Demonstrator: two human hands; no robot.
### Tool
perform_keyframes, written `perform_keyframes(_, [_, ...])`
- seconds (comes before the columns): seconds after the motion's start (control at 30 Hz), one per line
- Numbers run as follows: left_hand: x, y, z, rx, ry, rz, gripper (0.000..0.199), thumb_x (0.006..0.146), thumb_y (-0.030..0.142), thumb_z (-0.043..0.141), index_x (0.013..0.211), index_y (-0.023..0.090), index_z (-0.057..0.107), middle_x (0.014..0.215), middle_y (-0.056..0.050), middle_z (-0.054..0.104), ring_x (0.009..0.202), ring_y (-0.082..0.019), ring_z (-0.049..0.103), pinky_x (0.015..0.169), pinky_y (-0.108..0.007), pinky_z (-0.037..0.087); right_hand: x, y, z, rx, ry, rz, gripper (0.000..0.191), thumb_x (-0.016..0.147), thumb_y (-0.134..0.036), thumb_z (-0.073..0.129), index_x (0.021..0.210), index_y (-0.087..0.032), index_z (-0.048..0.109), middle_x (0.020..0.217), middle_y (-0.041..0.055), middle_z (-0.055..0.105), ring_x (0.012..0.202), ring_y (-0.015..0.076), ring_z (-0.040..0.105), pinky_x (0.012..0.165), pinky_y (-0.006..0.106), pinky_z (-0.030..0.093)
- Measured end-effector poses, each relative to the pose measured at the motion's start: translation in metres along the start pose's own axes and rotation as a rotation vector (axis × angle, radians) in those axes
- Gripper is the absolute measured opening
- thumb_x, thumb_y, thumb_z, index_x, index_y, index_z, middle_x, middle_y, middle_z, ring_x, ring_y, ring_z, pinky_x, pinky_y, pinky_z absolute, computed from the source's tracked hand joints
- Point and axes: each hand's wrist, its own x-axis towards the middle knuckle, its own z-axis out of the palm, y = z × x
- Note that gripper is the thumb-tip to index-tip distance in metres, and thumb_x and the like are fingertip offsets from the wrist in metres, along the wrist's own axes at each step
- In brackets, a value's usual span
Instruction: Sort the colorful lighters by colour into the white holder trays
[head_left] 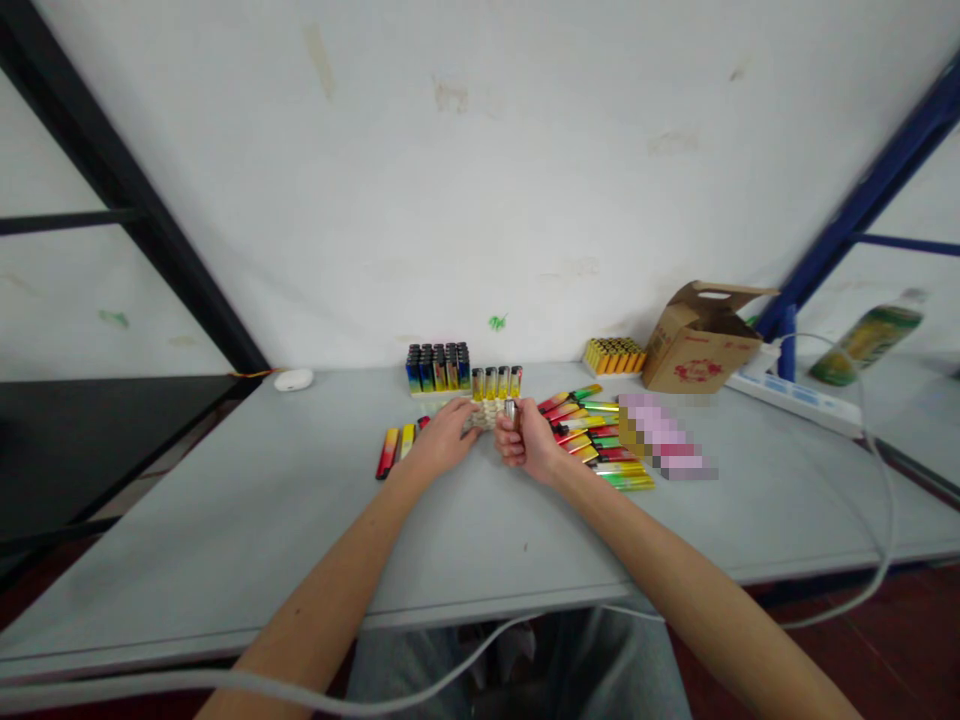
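My right hand (531,440) is closed in a fist around a lighter; its metal top (512,410) shows above the fingers. It hovers at the front right of a pale tray with slots (489,415). My left hand (448,435) grips the tray's left side, finger and thumb at its edge. A row of upright yellow lighters (497,384) with dark tops stands at the tray's back. Right of my right hand lies a loose pile of red, yellow and green lighters (600,435). A few lighters (388,453) lie beside my left wrist, partly hidden by it.
Behind the tray, a full block of blue and yellow lighters (439,370) stands near the wall. A yellow block (615,356), an open cardboard box (701,345) and a white power strip (795,400) stand to the right. A white case (293,380) lies left. A cable (450,690) crosses in front.
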Motion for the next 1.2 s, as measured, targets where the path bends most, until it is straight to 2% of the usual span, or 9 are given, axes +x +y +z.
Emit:
perform_keyframes(0.27, [0.0, 0.0016, -0.0002, 0.021, -0.009, -0.018, 0.034, 0.084, 0.021, 0.054, 0.116, 0.014, 0.062, 0.127, -0.014, 0.058, 0.12, -0.027, 0.054, 0.107, -0.043, 0.041, 0.0017, -0.001, -0.007, 0.017, -0.06, 0.013, 0.038, 0.09, -0.04, 0.02, 0.058, -0.022, 0.031, 0.046, -0.008, 0.021, 0.039, 0.0079, 0.01, 0.037, 0.02, 0.007])
perform_keyframes(0.53, [-0.0001, 0.0002, 0.0006, 0.004, 0.016, 0.018, 0.03, 0.084, 0.021, 0.054, 0.112, 0.017, 0.063, 0.122, -0.012, 0.061, 0.117, -0.025, 0.055, 0.105, -0.043, 0.043, 0.0016, -0.001, -0.0076, 0.024, -0.109, 0.028, 0.039, 0.089, -0.04, 0.018, 0.058, -0.021, 0.033, 0.047, -0.0077, 0.021, 0.039, 0.008, 0.012, 0.037, 0.02, 0.008])
perform_keyframes(0.8, [0.0, 0.0015, -0.001, -0.004, 0.007, 0.008, 0.035, 0.084, 0.022, 0.052, 0.117, 0.015, 0.061, 0.123, -0.014, 0.06, 0.117, -0.027, 0.055, 0.105, -0.043, 0.043, 0.002, 0.0018, -0.008, 0.033, -0.139, 0.017, 0.042, 0.09, -0.048, 0.02, 0.061, -0.021, 0.035, 0.047, -0.0078, 0.023, 0.04, 0.0081, 0.013, 0.037, 0.019, 0.011])
perform_keyframes(0.9, [0.0, 0.0015, -0.0013, -0.012, 0.007, 0.016, 0.036, 0.083, 0.022, 0.053, 0.118, 0.015, 0.061, 0.123, -0.013, 0.06, 0.117, -0.027, 0.055, 0.105, -0.043, 0.043, 0.001, 0.0013, -0.0082, 0.04, -0.14, -0.032, 0.048, 0.089, -0.058, 0.024, 0.064, -0.02, 0.041, 0.049, -0.007, 0.028, 0.04, 0.0082, 0.019, 0.038, 0.019, 0.014])
perform_keyframes(0.97, [0.0, 0.0022, -0.0022, -0.014, 0.002, 0.005, 0.037, 0.083, 0.022, 0.054, 0.118, 0.016, 0.061, 0.124, -0.013, 0.06, 0.118, -0.027, 0.055, 0.105, -0.044, 0.042, 0.0002, -0.0002, -0.0077, 0.042, -0.137, -0.091, 0.048, 0.088, -0.058, 0.025, 0.068, -0.02, 0.046, 0.051, -0.0049, 0.034, 0.042, 0.0094, 0.027, 0.04, 0.02, 0.019])
perform_keyframes(1.07, [0.0003, 0.0042, -0.0044, 0.012, -0.001, -0.015, 0.036, 0.084, 0.024, 0.053, 0.118, 0.015, 0.061, 0.124, -0.015, 0.06, 0.119, -0.028, 0.055, 0.105, -0.043, 0.043, 0.0002, -0.0025, -0.007, 0.077, -0.12, -0.173, 0.037, 0.088, -0.044, 0.031, 0.074, -0.018, 0.054, 0.059, -0.0006, 0.046, 0.05, 0.012, 0.041, 0.046, 0.022, 0.03])
perform_keyframes(1.2, [0.0014, 0.0058, -0.0062, 0.034, 0.03, -0.011, 0.033, 0.087, 0.026, 0.05, 0.115, 0.014, 0.062, 0.123, -0.015, 0.06, 0.118, -0.028, 0.055, 0.106, -0.043, 0.042, 0.0038, -0.0028, -0.0086, 0.075, -0.075, -0.229, 0.019, 0.082, -0.031, 0.049, 0.079, -0.016, 0.06, 0.066, 0.0002, 0.054, 0.061, 0.0126, 0.051, 0.056, 0.023, 0.039])
